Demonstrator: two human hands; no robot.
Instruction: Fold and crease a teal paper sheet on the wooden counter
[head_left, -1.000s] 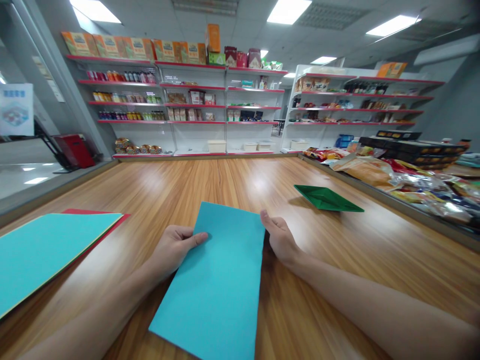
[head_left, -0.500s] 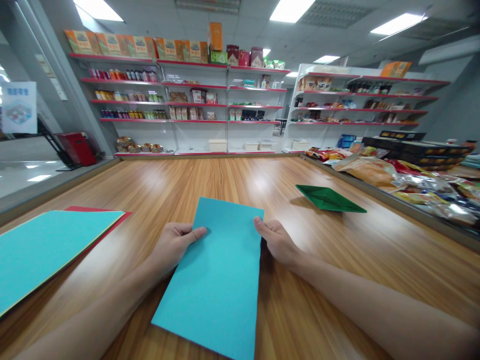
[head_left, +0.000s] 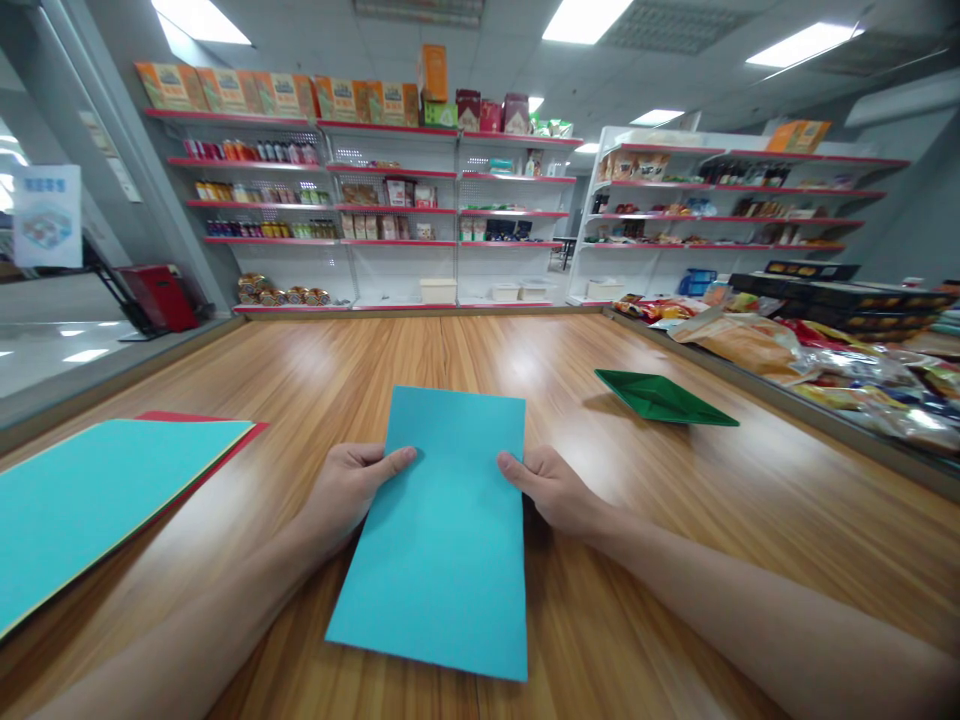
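Note:
A light blue sheet of paper (head_left: 446, 540) is held up above the wooden table, its far edge raised toward the shelves. My left hand (head_left: 356, 485) grips its left edge, thumb on top and the other fingers hidden beneath. On the opposite edge my right hand (head_left: 555, 490) pinches the paper the same way, thumb pressed on the face. To the right lies a folded green paper shape (head_left: 664, 397), like a flat pointed boat, apart from both hands. A stack of coloured paper (head_left: 112, 490), blue on top with yellow and red edges showing, rests at the left.
The wooden table (head_left: 450, 350) has a raised rim. Beyond its right edge are packaged snacks (head_left: 750, 340) and black boxes (head_left: 847, 300). Shelves of goods (head_left: 390, 205) stand behind. A red box-shaped object (head_left: 157, 298) and a sign (head_left: 47, 215) are at far left.
The blue paper has turned a little and sits straighter, its near edge shifted right and up. My right thumb has moved slightly down and inward along the paper's edge.

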